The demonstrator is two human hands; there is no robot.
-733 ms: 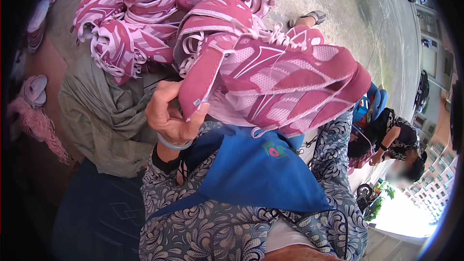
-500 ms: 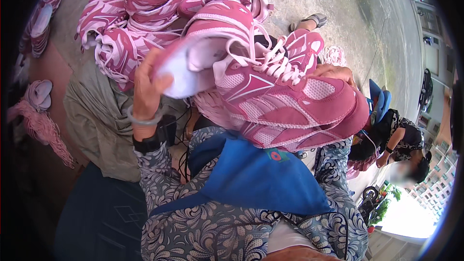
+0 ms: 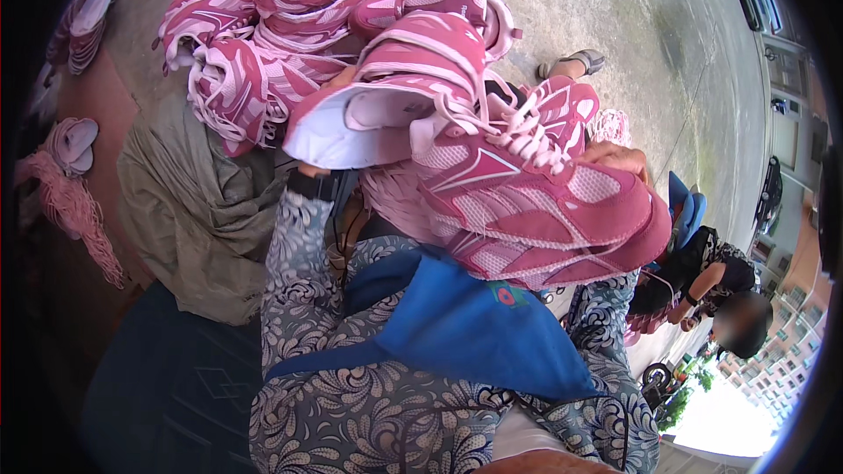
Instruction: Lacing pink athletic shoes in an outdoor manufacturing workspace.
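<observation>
Over my lap lies a stack of pink shoe uppers point(image 3: 527, 189), with white laces and no soles in sight. My right hand point(image 3: 616, 158) curls over the toe end at the right, gripping the stack. At the left, a pink upper point(image 3: 338, 132) has its pale inner lining turned toward me. My left hand point(image 3: 338, 79) is behind this upper, with a bit of finger showing past its top edge and the wrist below it. Most of that hand is hidden, but it appears to grip the upper's heel end.
More bundled pink uppers point(image 3: 307, 9) are piled ahead. Grey-green cloth point(image 3: 189, 211) drapes at the left, beside a hanging bunch of pink laces point(image 3: 75, 211). A blue cloth point(image 3: 474, 325) covers my lap. Another person point(image 3: 720, 290) sits at the right; a sandalled foot point(image 3: 571, 63) rests on the concrete.
My left hand has moved from in front of the upper's pale lining to behind it. That upper now stands more spread. My right hand keeps its hold on the toe end.
</observation>
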